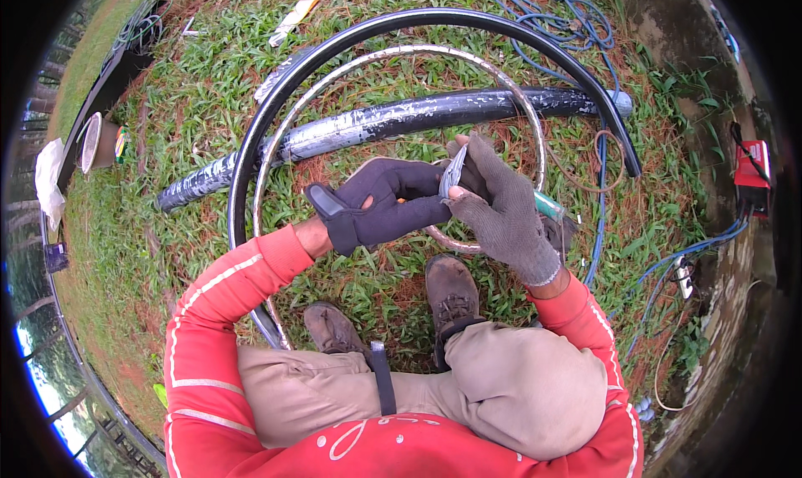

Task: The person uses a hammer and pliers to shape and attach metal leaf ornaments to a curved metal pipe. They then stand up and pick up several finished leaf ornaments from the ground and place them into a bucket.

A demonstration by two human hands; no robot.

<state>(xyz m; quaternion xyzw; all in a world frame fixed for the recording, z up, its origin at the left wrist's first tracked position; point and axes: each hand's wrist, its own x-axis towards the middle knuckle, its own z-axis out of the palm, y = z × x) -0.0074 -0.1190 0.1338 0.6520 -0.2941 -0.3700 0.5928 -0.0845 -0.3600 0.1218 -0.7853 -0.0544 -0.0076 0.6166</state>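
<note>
My left hand (372, 204) wears a black glove with a wrist strap; its fingers are bent together and reach the left edge of a small grey striped piece (454, 174), thin and folded-looking. A grey knit glove covers my right hand (501, 206), whose thumb and fingers pinch that piece. What it is made of I cannot make out. A bit of orange shows between the left fingers. Beneath both hands lies a thin, worn, whitish metal hoop (294, 117). A green cylinder (547, 206) pokes out beside my right hand, partly hidden.
A larger black bent tube (351, 33) arches around the hoop. Across the grass lies a thick black pipe (368, 125) with peeling silver patches. Blue hose (576, 18) coils at the far right; a red-and-black box (752, 173) stands near the wall. A bucket (98, 144) is at left.
</note>
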